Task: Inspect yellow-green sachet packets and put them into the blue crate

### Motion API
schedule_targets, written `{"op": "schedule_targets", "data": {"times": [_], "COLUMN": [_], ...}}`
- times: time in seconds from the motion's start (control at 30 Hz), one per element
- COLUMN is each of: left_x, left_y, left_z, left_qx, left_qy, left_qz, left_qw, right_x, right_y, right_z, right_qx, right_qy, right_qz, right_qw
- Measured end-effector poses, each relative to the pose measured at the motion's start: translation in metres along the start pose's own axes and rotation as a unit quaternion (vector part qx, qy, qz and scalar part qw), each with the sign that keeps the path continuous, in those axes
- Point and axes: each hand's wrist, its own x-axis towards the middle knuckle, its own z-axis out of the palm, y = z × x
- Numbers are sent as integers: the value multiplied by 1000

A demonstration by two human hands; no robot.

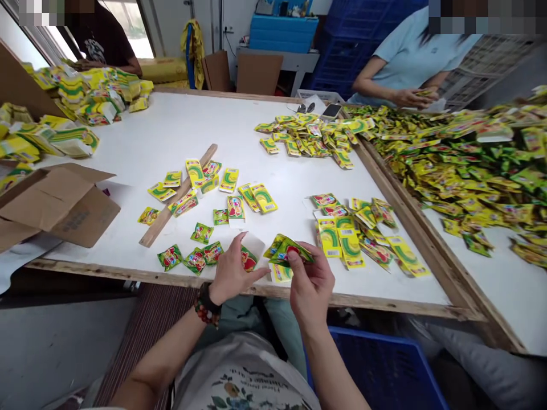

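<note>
My right hand [313, 279] pinches several small green-and-yellow sachets [284, 249], fanned between thumb and fingers above the table's front edge. Just left of it, my left hand [233, 270] has thumb and forefinger around a small printed carton [249, 259] with a white flap raised; its other fingers are mostly hidden. Beside that hand lie loose green sachets [195, 260]. A yellow-and-green carton [281, 273] lies flat under the right hand. To the right sits a group of cartons [329, 238], and more cartons [264, 197] lie farther back.
A wooden strip [156, 230] lies across the white table [128, 136]. A wooden divider [397, 193] borders a large sachet heap [465, 154]. Carton stacks [102, 91] and a cardboard box [64, 199] stand left. Two people work across the table. A blue crate [380, 370] sits below.
</note>
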Motion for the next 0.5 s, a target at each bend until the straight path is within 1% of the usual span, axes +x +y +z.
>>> {"op": "schedule_targets", "data": {"times": [0.07,0.13,0.2,0.27,0.4,0.5], "left_x": [-5,-7,-8,-10,-16,-20], "left_y": [4,5,5,5,7,9], "left_z": [5,6,5,6,13,18], "left_qx": [64,97,115,121,98,74], "left_qy": [8,27,40,45,48,58], "left_qz": [13,39,72,95,114,117], "left_qw": [998,994,990,987,988,989], "right_x": [3,8,16,23,35,40], "right_y": [-2,-3,-7,-14,-33,-44], "right_z": [-2,-6,-11,-16,-24,-29], "right_qx": [-39,-100,-170,-234,-325,-345], "right_qy": [-47,-125,-207,-268,-337,-381], "right_qz": [-25,-56,-83,-90,-68,-59], "right_qw": [998,986,960,930,881,856]}}
